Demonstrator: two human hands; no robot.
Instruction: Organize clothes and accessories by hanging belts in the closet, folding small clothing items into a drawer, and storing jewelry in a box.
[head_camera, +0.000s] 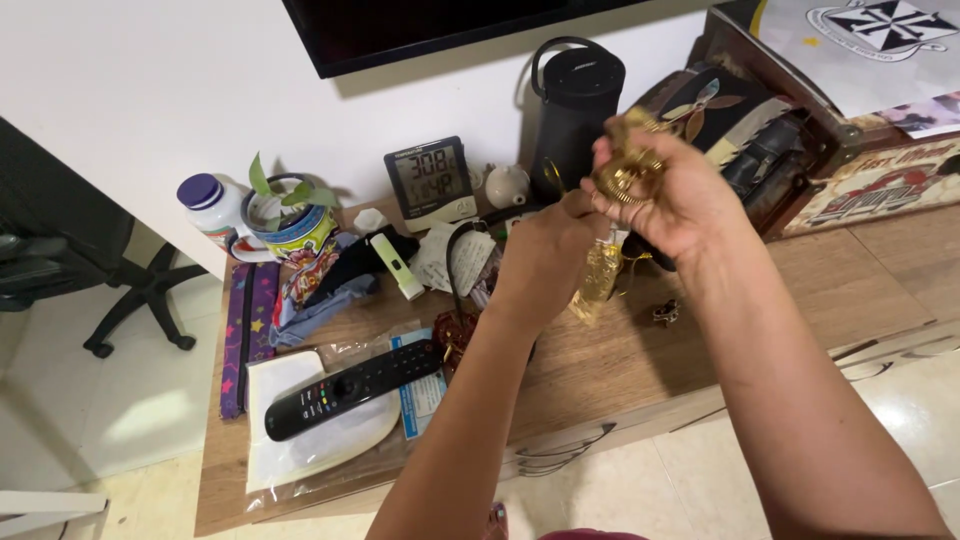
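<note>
I see right hand (668, 190) fingers clamped on gold ornament (628, 172), raised for inspection; left hand (545, 255) fingers pinch gold pouch (598, 280) hanging below, above worktop (640, 360).

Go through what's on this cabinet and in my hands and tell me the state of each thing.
Gold ornament: raised, held in right hand.
Left hand: fingers touching the ornament's underside.
Remote control: lying flat.
Digital clock: display on.
Pill bottle: capped.
Black speaker: upright.

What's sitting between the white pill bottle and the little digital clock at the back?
A colourful mug holding a small green plant stands between the pill bottle and the clock, seen from the head camera.
</note>
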